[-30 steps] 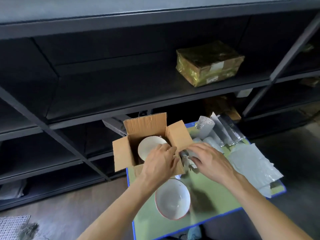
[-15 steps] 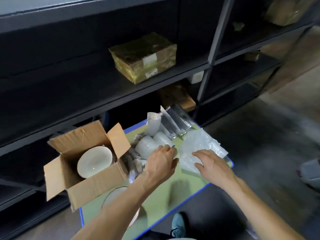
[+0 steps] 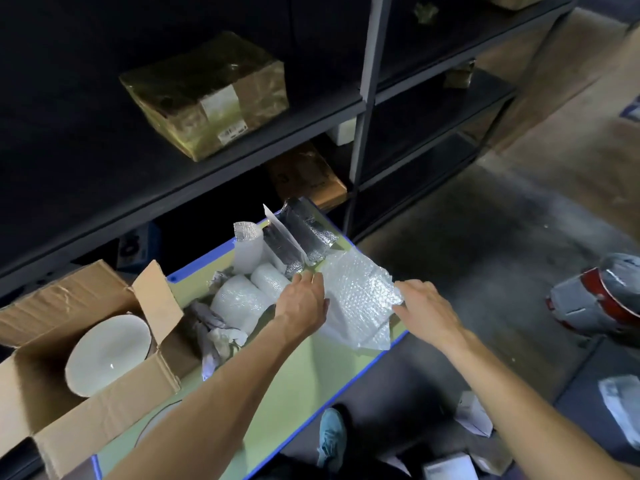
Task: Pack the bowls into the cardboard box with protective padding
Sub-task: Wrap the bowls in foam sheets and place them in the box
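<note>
Head view | desk [image 3: 294,375] is standing beside shelving [image 3: 207,181] on concrete floor [image 3: 485,237] | left hand [image 3: 303,303], right hand [image 3: 427,308]: fingers [image 3: 306,279] are pinching bubble wrap [image 3: 360,299] edges.

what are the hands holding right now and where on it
A bubble wrap sheet: the right hand pinches its right edge, the left hand is on its left edge, grip unclear.
</note>
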Demonstrator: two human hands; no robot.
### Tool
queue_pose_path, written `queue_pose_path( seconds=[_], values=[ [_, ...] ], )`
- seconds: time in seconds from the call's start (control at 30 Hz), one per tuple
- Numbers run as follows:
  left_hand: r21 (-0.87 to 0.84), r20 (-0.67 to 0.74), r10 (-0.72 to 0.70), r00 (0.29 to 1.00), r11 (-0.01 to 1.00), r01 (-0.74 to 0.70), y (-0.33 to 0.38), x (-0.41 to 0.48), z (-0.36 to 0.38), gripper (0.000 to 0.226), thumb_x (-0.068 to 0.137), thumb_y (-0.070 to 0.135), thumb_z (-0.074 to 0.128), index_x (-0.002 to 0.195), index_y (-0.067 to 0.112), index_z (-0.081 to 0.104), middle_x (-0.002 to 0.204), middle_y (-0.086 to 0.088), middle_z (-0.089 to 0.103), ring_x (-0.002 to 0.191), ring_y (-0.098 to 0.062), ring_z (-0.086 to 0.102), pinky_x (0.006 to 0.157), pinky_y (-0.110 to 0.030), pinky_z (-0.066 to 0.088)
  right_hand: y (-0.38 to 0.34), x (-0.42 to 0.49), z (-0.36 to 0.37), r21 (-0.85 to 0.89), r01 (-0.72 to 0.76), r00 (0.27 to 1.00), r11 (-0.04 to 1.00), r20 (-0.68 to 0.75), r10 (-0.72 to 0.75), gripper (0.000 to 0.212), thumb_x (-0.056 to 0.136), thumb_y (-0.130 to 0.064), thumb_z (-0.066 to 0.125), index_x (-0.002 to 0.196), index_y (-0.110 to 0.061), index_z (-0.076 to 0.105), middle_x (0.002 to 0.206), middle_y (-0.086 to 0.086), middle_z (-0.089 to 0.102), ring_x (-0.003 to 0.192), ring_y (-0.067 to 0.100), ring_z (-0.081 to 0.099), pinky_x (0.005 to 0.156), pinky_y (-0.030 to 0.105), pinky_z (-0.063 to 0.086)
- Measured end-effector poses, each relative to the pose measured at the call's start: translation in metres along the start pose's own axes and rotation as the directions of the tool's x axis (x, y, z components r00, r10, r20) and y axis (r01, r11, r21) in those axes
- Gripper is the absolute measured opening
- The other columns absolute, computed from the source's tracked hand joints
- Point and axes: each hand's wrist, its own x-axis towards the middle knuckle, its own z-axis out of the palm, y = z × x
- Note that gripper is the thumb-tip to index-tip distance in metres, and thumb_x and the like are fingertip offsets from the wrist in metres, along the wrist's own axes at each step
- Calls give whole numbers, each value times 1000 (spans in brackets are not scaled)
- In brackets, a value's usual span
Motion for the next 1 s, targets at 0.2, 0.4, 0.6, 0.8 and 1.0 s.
queue_pose_path(
  seconds=[0.2, 0.4, 0.6, 0.8, 1.0],
  values=[
    [69, 93, -56, 994, 996, 49, -5, 27, 9, 45, 102, 30, 49, 139, 7, 40, 133, -12, 51, 122, -30, 45, 94, -39, 46, 0, 26, 14, -15, -66, 997, 998, 34, 66, 63, 100, -38, 53, 152, -13, 30, 139, 9, 47, 127, 28, 43, 96, 38, 44],
    [24, 126, -111, 986, 994, 109, -4, 38, 17, 45, 101, 25, 51, 141, 5, 41, 135, -12, 50, 127, -30, 42, 99, -38, 46, -3, 31, 20, 50, -90, 995, 995, -36, 92, 40, 96, -22, 59, 134, -17, 49, 126, 6, 51, 116, 27, 55, 92, 37, 47],
    [46, 54, -156, 986, 987, 154, -3, 36, 14, 37, 95, 0, 44, 130, 8, 52, 122, -10, 60, 115, -27, 54, 87, -35, 48, -6, 32, 17, 211, -95, 994, 973, -28, 103, 37, 93, 0, 41, 116, -22, 61, 118, 0, 51, 97, 26, 61, 81, 33, 48],
    [-110, 33, -79, 996, 991, 82, -12, 30, 14, 41, 103, 37, 48, 136, 12, 43, 121, -9, 61, 114, -28, 53, 89, -37, 46, -7, 30, 8, 393, -78, 994, 916, -44, 104, 37, 90, 1, 42, 98, -29, 62, 103, -13, 59, 93, 14, 58, 80, 30, 51],
    [-272, -123, -73, 990, 962, 37, -20, 23, 3, 22, 102, 33, 52, 106, 11, 58, 98, -11, 65, 97, -33, 57, 70, -34, 38, -16, 23, -12, 550, -54, 994, 833, -51, 98, 37, 89, -4, 40, 98, -32, 63, 91, -15, 64, 87, 8, 60, 70, 25, 48]
  ],
)
